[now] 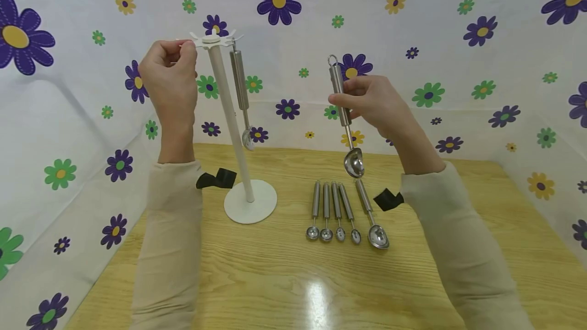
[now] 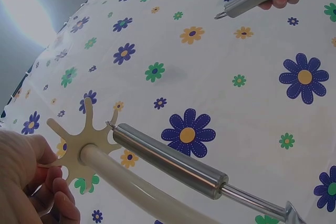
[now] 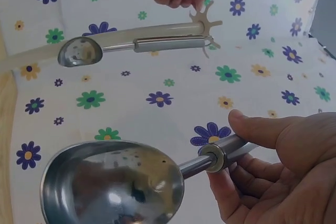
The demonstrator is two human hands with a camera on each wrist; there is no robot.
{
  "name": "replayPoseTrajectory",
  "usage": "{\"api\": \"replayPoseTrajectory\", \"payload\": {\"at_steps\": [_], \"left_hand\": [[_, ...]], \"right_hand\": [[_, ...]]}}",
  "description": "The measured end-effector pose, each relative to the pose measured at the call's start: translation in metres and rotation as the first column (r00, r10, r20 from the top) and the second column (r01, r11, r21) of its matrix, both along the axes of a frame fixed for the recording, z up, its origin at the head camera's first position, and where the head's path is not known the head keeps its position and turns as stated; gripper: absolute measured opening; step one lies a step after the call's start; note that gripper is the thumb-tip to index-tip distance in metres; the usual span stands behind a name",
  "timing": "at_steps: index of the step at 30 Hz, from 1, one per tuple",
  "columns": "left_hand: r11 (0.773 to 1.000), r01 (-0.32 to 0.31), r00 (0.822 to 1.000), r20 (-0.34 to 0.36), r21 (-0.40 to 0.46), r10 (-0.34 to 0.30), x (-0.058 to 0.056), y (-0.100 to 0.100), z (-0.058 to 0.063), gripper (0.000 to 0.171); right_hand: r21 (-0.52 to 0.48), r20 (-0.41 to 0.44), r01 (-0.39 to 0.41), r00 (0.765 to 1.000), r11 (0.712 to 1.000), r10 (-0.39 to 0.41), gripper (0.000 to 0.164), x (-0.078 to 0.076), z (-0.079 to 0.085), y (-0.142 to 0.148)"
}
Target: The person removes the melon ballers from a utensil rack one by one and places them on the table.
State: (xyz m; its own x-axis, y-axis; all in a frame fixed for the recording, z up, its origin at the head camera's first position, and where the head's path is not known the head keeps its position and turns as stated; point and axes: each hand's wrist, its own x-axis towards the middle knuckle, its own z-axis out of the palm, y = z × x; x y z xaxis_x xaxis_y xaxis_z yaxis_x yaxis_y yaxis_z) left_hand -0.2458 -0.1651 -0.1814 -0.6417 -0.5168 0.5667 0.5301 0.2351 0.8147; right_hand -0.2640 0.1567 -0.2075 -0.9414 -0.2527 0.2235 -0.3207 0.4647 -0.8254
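Observation:
A white stand [image 1: 233,121] with a round base and a star-like top of prongs stands on the table, its pole leaning in the head view. My left hand [image 1: 171,75] pinches one prong at the top's left side. From a prong on the other side hangs a metal scoop [image 2: 170,158] by its ring, bowl down. My right hand [image 1: 373,103] grips a larger metal ice cream scoop [image 1: 344,115] by its handle, above the table. Its ring points up and its bowl [image 3: 113,182] hangs lowest. Between the hands is the stand's pole and hanging scoop.
On the wooden table [image 1: 275,279], several small metal scoops [image 1: 326,208] lie side by side, handles pointing away. Right of them lies a larger scoop [image 1: 378,237]. A flowered cloth [image 1: 293,55] rises behind the table and along both sides. Black straps [image 1: 389,199] hang near the sleeves.

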Motion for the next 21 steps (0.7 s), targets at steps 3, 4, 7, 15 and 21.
{"api": "replayPoseTrajectory", "payload": {"at_steps": [3,4,7,15,21], "left_hand": [[1.000,0.003,1.000,0.010,0.001,-0.003,0.000,0.000,0.000,0.017],[1.000,0.004,1.000,0.012,0.003,-0.004,0.000,0.000,0.000,0.017],[1.000,0.007,1.000,0.010,0.008,-0.007,0.000,-0.001,-0.001,0.017],[1.000,0.008,1.000,0.006,0.015,-0.008,-0.002,0.000,-0.002,0.017],[1.000,0.007,1.000,0.000,0.024,-0.007,-0.002,0.001,-0.001,0.016]], "right_hand": [[0.006,0.006,0.011,1.000,1.000,-0.011,0.038,0.002,0.000,0.006],[0.013,0.008,0.017,1.000,1.000,-0.017,0.039,0.002,-0.001,0.007],[0.021,0.014,0.031,0.999,0.999,-0.031,0.040,0.003,-0.002,0.011],[0.032,0.036,0.067,0.997,0.997,-0.069,0.047,0.001,-0.004,0.023],[0.045,0.027,0.081,0.996,0.996,-0.082,0.049,0.002,-0.006,0.034]]}}
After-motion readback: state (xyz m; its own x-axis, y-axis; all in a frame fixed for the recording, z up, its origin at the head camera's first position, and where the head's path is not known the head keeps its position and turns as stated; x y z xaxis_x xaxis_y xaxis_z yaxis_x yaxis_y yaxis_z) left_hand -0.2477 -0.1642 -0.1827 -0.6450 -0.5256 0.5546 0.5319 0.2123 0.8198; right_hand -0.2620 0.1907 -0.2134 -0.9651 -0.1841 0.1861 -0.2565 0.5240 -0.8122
